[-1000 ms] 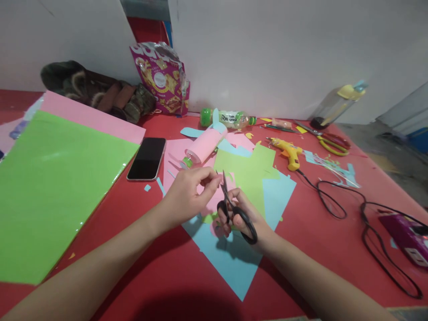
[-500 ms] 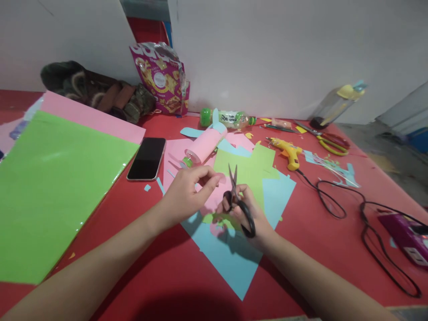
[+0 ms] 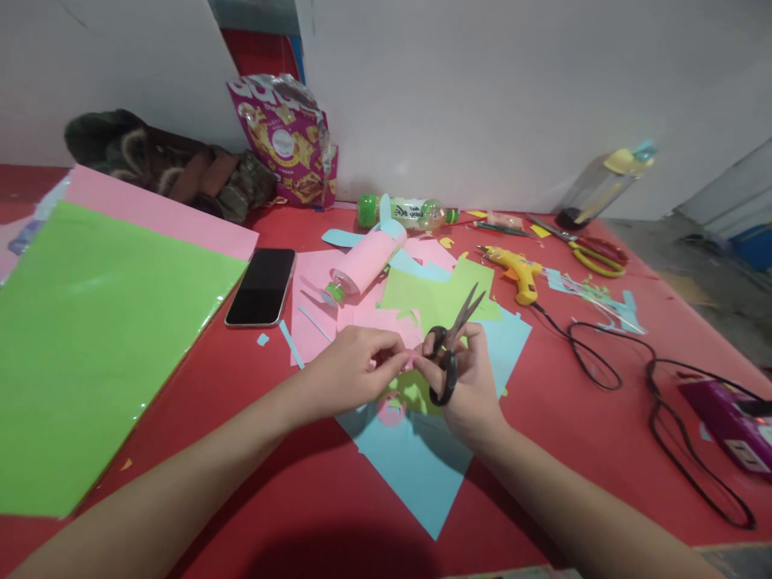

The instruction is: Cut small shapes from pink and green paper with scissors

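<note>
My right hand (image 3: 470, 378) is closed around black-handled scissors (image 3: 457, 330), whose blades point up and away, slightly apart. Between the fingertips of both hands is a small pink paper piece (image 3: 410, 359); my left hand (image 3: 365, 366) pinches it from the left. Below the hands, a round pink paper cutout (image 3: 392, 408) with holes lies on a blue sheet (image 3: 422, 474). Green paper (image 3: 437, 293) and pink paper (image 3: 310, 322) are layered beneath and beyond. Behind them lies a bottle wrapped in pink paper (image 3: 371, 257) with blue paper fins at its far end.
At left are a phone (image 3: 262, 286) and a large green sheet pack (image 3: 121, 346). A yellow glue gun (image 3: 515, 269), its black cable (image 3: 594, 354) and a purple power strip (image 3: 727, 422) are on the right. Along the wall stand a snack bag (image 3: 286, 141) and a drink bottle (image 3: 407, 212).
My right hand has turned the scissors rightward and come up to meet my left. The left hand has lowered slightly; both now touch the small pink piece.
</note>
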A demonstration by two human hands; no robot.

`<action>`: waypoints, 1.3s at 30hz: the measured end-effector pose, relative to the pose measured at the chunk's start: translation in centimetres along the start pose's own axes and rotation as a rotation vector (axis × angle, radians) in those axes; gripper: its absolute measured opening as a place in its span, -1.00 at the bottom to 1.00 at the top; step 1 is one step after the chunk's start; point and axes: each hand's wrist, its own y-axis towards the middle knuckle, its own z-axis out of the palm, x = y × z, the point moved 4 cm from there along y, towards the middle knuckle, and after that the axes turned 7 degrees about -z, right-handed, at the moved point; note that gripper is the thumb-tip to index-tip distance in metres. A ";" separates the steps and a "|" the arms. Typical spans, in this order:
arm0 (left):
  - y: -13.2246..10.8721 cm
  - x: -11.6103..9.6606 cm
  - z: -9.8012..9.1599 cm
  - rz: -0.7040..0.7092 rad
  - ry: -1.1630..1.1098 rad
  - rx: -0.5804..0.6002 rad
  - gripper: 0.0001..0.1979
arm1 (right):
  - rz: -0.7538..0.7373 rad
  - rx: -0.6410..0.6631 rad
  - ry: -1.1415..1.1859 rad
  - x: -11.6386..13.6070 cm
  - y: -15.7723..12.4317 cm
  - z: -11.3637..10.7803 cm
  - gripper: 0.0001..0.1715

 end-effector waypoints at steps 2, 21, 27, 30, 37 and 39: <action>0.0 0.0 0.1 -0.008 0.007 0.005 -0.73 | -0.006 -0.001 -0.001 -0.1 0.0 -0.1 -0.53; -0.1 0.0 0.3 -0.004 0.014 0.009 -0.72 | -0.006 0.007 0.022 -0.2 0.0 0.0 -0.52; 0.1 0.2 0.4 -0.021 -0.009 0.025 -0.73 | -0.001 0.037 -0.003 -0.1 -0.1 0.0 -0.53; 0.1 0.3 0.3 -0.033 -0.021 0.015 -0.75 | 0.001 0.015 -0.009 -0.1 0.0 -0.1 -0.53; 0.2 0.8 -0.3 -0.067 -0.079 -0.039 -0.72 | 0.022 -0.032 -0.051 0.0 0.0 0.0 -0.53; 0.3 0.7 -0.1 -0.057 -0.071 -0.001 -0.72 | 0.017 -0.036 -0.049 0.0 0.0 0.0 -0.52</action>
